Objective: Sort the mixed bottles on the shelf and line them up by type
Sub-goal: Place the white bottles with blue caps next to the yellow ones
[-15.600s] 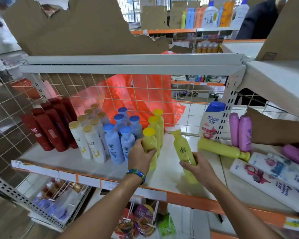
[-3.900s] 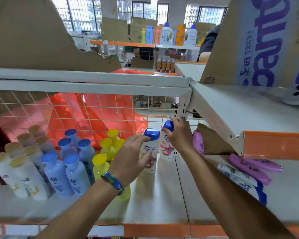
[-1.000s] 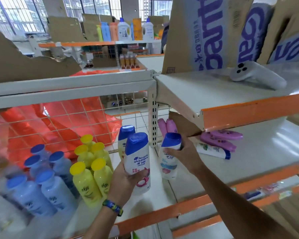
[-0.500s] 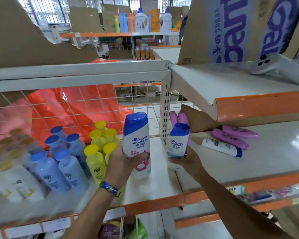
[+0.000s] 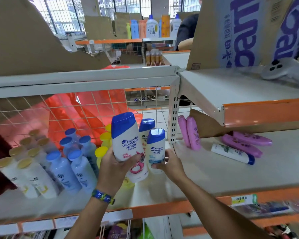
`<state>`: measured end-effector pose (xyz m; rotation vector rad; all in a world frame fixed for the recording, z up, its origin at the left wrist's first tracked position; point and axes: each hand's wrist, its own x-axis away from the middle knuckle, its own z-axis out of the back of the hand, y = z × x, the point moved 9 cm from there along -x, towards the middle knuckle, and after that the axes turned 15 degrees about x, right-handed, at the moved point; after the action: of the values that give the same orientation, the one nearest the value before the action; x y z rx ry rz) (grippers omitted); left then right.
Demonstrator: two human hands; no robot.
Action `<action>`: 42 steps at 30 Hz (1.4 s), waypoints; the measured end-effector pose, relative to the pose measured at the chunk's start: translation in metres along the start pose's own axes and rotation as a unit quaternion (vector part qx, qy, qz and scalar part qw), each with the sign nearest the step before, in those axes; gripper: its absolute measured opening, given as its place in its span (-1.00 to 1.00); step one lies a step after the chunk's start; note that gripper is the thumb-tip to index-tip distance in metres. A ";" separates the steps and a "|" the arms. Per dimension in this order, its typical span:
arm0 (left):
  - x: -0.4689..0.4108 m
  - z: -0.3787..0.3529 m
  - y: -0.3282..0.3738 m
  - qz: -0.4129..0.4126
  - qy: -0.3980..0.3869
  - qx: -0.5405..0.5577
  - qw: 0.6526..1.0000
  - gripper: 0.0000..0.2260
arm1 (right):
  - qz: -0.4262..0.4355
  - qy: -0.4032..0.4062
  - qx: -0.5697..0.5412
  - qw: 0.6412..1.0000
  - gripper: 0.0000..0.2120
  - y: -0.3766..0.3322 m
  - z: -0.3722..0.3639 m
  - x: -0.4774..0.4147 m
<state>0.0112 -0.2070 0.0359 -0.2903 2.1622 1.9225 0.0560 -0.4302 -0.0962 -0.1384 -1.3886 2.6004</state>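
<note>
**White, blue-capped bottles being gathered into their own row**

The left hand [image 5: 116,168] grips a tall white bottle [image 5: 125,138] with a blue cap, fingers closed round its lower body, and holds it clear of the shelf [image 5: 214,180], tilted slightly left. The right hand [image 5: 171,163] has its fingers closed round a shorter bottle [image 5: 156,149] of the same brand, held upright just beside the first. A third blue-capped white bottle [image 5: 146,125] stands behind and between them, near the perforated upright post [image 5: 174,114] at the back edge of the shelf.

Holding both by the body with the labels facing out looks deliberate: the labels can be compared, and the bottles set down upright in line with the third, which seems to mark where this row belongs.

To the left the sorting is largely done. Yellow bottles [image 5: 104,138] stand just behind the left hand, then pale blue bottles [image 5: 72,163], then white bottles with gold caps [image 5: 27,169] toward the left edge, each kind in its own file running front to back.

On the right-hand bay work remains. Two pink bottles [image 5: 190,133] lean at the back left corner, more pink bottles [image 5: 245,143] lie flat, and a white bottle [image 5: 231,153] of the same blue-capped kind lies on its side beside them. In my judgement it will have to join the row being formed.
</note>
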 end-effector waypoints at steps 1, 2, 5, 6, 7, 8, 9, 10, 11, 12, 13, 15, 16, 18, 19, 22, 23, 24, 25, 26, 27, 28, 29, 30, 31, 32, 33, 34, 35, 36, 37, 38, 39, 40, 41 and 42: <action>0.001 0.001 -0.001 0.004 0.002 0.002 1.000 -0.66 | 0.003 -0.002 0.002 1.000 -0.50 -0.003 -0.005 -0.001; 0.003 0.002 -0.003 0.009 0.001 0.002 1.000 -0.66 | 0.007 -0.002 0.000 1.000 -0.50 -0.007 -0.009 -0.001; 0.007 0.004 -0.009 0.020 -0.003 -0.005 1.000 -0.66 | 0.008 0.004 0.008 1.000 -0.53 -0.014 -0.019 -0.003; 0.008 0.005 -0.012 0.027 -0.007 -0.009 1.000 -0.65 | 0.007 0.007 0.011 1.000 -0.54 -0.014 -0.021 -0.004; 0.009 0.006 -0.014 0.032 -0.012 -0.012 0.999 -0.63 | 0.006 0.008 0.013 1.000 -0.54 -0.015 -0.023 -0.006; 0.010 0.006 -0.016 0.037 -0.014 -0.013 0.999 -0.61 | 0.006 0.009 0.014 1.000 -0.54 -0.015 -0.024 -0.006; 0.011 0.007 -0.016 0.040 -0.015 -0.010 0.999 -0.60 | 0.006 0.008 0.016 1.000 -0.52 -0.015 -0.025 -0.008; 0.012 0.007 -0.016 0.041 -0.013 -0.009 0.999 -0.60 | 0.006 0.007 0.015 1.000 -0.52 -0.015 -0.025 -0.009; 0.013 0.007 -0.015 0.042 -0.011 -0.007 0.999 -0.59 | 0.006 0.006 0.014 1.000 -0.51 -0.016 -0.026 -0.009; 0.014 0.008 -0.015 0.043 -0.009 -0.005 0.999 -0.59 | 0.005 0.005 0.011 1.000 -0.51 -0.016 -0.027 -0.010; 0.014 0.008 -0.015 0.044 -0.009 -0.004 0.999 -0.57 | 0.005 0.005 0.010 1.000 -0.51 -0.017 -0.028 -0.011; 0.014 0.007 -0.018 0.047 -0.013 -0.002 0.999 -0.54 | 0.004 0.003 0.007 1.000 -0.50 -0.018 -0.029 -0.011; 0.013 0.006 -0.019 0.051 -0.015 0.003 0.999 -0.53 | 0.003 0.000 0.003 1.000 -0.50 -0.018 -0.030 -0.010; 0.014 0.003 -0.019 0.057 -0.020 0.014 0.998 -0.54 | -0.001 -0.003 -0.004 1.000 -0.48 -0.016 -0.030 -0.010; 0.014 0.001 -0.019 0.058 -0.023 0.017 0.998 -0.54 | -0.003 0.004 0.002 1.000 -0.48 -0.013 -0.027 -0.009; 0.011 -0.004 -0.020 0.056 -0.026 0.034 0.997 -0.53 | 0.002 0.018 0.062 0.998 -0.61 0.004 -0.009 -0.007; 0.009 -0.006 -0.021 0.056 -0.027 0.042 0.997 -0.52 | 0.005 -0.006 0.081 0.997 -0.66 0.011 -0.006 -0.005; 0.007 -0.009 -0.023 0.057 -0.027 0.048 0.997 -0.52 | 0.009 -0.048 0.088 0.995 -0.69 0.018 -0.006 -0.001; 0.006 -0.014 -0.024 0.060 -0.029 0.054 0.996 -0.51 | 0.015 -0.100 0.080 0.992 -0.70 0.023 -0.008 0.004; 0.004 -0.020 -0.025 0.061 -0.035 0.056 0.996 -0.52 | 0.026 -0.151 0.066 0.986 -0.68 0.024 -0.010 0.012; 0.004 -0.026 -0.026 0.060 -0.042 0.056 0.996 -0.52 | 0.040 -0.194 0.054 0.979 -0.65 0.020 -0.013 0.020; 0.002 -0.032 -0.026 0.058 -0.048 0.052 0.996 -0.53 | 0.053 -0.228 0.049 0.971 -0.61 0.014 -0.014 0.027; 0.001 -0.037 -0.027 0.056 -0.053 0.047 0.996 -0.53 | 0.062 -0.255 0.047 0.964 -0.56 0.008 -0.015 0.034; -0.001 -0.041 -0.029 0.054 -0.056 0.042 0.996 -0.52 | 0.069 -0.274 0.043 0.958 -0.52 0.001 -0.016 0.039; -0.002 -0.044 -0.029 0.050 -0.057 0.038 0.996 -0.51 | 0.073 -0.287 0.033 0.955 -0.49 -0.005 -0.016 0.045; -0.003 -0.047 -0.030 0.047 -0.057 0.035 0.997 -0.51 | 0.074 -0.292 0.018 0.953 -0.46 -0.011 -0.015 0.048; -0.004 -0.050 -0.031 0.047 -0.058 0.032 0.997 -0.52 | 0.075 -0.292 -0.001 0.954 -0.45 -0.016 -0.013 0.052; -0.004 -0.053 -0.033 0.044 -0.062 0.028 0.997 -0.54 | 0.076 -0.286 -0.021 0.955 -0.44 -0.020 -0.011 0.054; -0.004 -0.056 -0.032 0.038 -0.068 0.023 0.997 -0.57 | 0.074 -0.276 -0.037 0.957 -0.45 -0.024 -0.008 0.055; -0.003 -0.060 -0.032 0.032 -0.076 0.015 0.996 -0.60 | 0.073 -0.265 -0.050 0.960 -0.47 -0.025 -0.006 0.056; -0.003 -0.064 -0.032 0.028 -0.084 0.009 0.996 -0.61 | 0.072 -0.252 -0.057 0.963 -0.51 -0.026 -0.004 0.056; -0.003 -0.066 -0.033 0.025 -0.091 0.004 0.996 -0.60 | 0.074 -0.239 -0.057 0.967 -0.55 -0.025 -0.003 0.056; -0.003 -0.069 -0.034 0.023 -0.098 0.003 0.995 -0.57 | 0.076 -0.226 -0.052 0.970 -0.56 -0.024 -0.002 0.055; -0.002 -0.071 -0.034 0.022 -0.103 0.004 0.994 -0.54 | 0.074 -0.213 -0.047 0.973 -0.57 -0.021 -0.002 0.055; -0.003 -0.071 -0.035 0.024 -0.106 0.007 0.994 -0.51 | 0.071 -0.202 -0.046 0.976 -0.56 -0.018 -0.001 0.054; -0.003 -0.072 -0.036 0.026 -0.108 0.010 0.994 -0.50 | 0.066 -0.192 -0.047 0.978 -0.56 -0.015 -0.001 0.052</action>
<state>0.0223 -0.2825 0.0102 -0.0206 2.0651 1.8629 0.0067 -0.4103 -0.0840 0.2837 -1.6768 2.7757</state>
